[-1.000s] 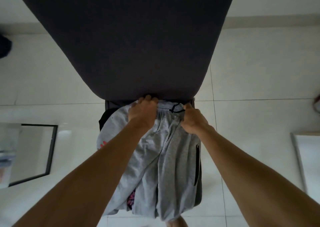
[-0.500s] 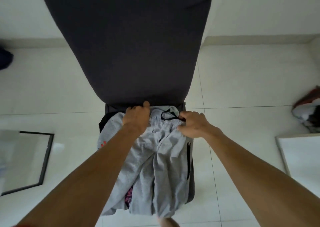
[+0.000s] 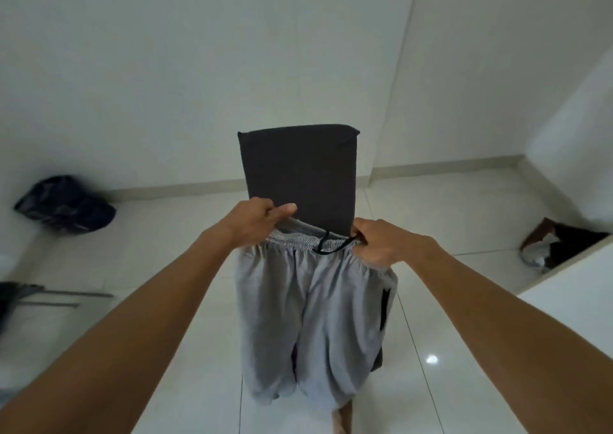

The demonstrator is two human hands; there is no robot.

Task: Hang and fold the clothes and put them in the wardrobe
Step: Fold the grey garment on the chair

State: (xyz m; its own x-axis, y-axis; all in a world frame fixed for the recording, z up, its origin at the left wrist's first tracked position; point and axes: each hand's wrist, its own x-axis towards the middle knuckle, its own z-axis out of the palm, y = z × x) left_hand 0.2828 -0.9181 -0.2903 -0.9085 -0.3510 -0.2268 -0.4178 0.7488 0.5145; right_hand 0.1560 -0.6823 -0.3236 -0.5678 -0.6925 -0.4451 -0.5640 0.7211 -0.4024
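Since the earlier frames the grey shorts [image 3: 311, 317] have come up off the heap they lay on and now hang free in the air, legs dangling, while the dark slab [image 3: 298, 181] that filled the top of the view now shows as a far smaller upright rectangle just behind the shorts' waistband. The left hand [image 3: 255, 223] pinches the left end of the elastic waistband, thumb over the top edge and fingers curled behind it. The right hand [image 3: 381, 243] grips the right end of the waistband, fingers closed round the cloth. A black drawstring [image 3: 331, 246] loops down from the waistband between the two hands. Well to the left of the shorts a dark bundle [image 3: 66, 206] lies on the white tiled floor [image 3: 464, 218]; well to the right of them, a heap of clothes [image 3: 557, 248] lies beside a white panel [image 3: 570, 304].
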